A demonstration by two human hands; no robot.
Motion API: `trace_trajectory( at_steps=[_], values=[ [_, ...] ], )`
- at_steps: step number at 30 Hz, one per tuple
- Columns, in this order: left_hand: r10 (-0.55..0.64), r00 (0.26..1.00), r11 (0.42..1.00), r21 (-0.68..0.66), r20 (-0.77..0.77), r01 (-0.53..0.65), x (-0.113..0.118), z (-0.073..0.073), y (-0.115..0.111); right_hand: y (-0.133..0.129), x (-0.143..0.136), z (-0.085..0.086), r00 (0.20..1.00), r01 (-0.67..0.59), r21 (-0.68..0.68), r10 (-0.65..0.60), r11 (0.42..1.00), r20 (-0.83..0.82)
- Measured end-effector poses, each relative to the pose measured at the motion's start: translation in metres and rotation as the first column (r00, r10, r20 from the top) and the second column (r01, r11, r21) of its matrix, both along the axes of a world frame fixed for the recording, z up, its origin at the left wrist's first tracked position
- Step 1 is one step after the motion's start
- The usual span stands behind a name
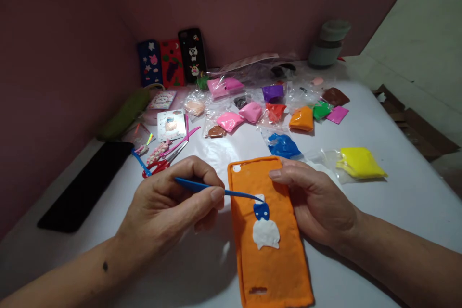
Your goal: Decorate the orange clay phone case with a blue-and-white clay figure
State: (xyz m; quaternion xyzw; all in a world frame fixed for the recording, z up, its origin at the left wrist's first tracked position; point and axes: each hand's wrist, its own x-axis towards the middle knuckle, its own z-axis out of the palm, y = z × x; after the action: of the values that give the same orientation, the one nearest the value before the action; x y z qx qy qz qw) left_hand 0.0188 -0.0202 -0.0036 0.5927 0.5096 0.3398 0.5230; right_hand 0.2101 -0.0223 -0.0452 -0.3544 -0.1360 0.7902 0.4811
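Observation:
My left hand [180,207] pinches a slim blue clay modelling tool [202,186], its thin curved tip touching a small white clay piece [259,198]. That piece lies on an orange clay-covered phone case [249,264], beside a blue clay piece [260,211] with white dots. A larger white cat-head shape [266,234] with two pointed ears adjoins the blue piece. My right hand [317,197] grips the case by its right edge, thumb on the orange face and the other fingers hidden behind it.
Bags of coloured clay spread across the white table [202,260], including a blue bag [283,146] and a yellow one [361,162]. Red-handled scissors [157,167] and a black slab [86,185] lie left. Decorated cases [173,62] lean on the wall; a jar [327,44] stands back right.

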Motion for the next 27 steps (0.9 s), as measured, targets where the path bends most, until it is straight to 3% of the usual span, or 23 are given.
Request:
trace_trajectory(
  at_steps=[10,15,19,27],
  values=[
    [-0.075,0.992,0.997,0.014,-0.103,0.077,-0.0045,0.0006,0.0016,0.0022,0.0004,0.0000,1.000,0.011,0.019,-0.011,1.000,-0.012],
    [-0.045,0.993,0.998,0.038,-0.111,0.050,-0.0033,-0.0003,-0.0001,0.0008,0.0001,0.0002,0.999,0.030,0.010,-0.030,0.999,-0.025],
    [-0.004,0.996,0.999,0.039,-0.091,0.008,0.0009,-0.0009,-0.0020,0.0001,0.0008,0.0007,0.999,0.020,0.011,-0.020,1.000,-0.032],
    [-0.055,0.998,0.998,0.016,0.007,0.055,-0.0087,0.0025,0.0007,0.0005,-0.0008,0.0018,0.998,0.056,-0.009,-0.056,0.998,-0.021]
  ],
)
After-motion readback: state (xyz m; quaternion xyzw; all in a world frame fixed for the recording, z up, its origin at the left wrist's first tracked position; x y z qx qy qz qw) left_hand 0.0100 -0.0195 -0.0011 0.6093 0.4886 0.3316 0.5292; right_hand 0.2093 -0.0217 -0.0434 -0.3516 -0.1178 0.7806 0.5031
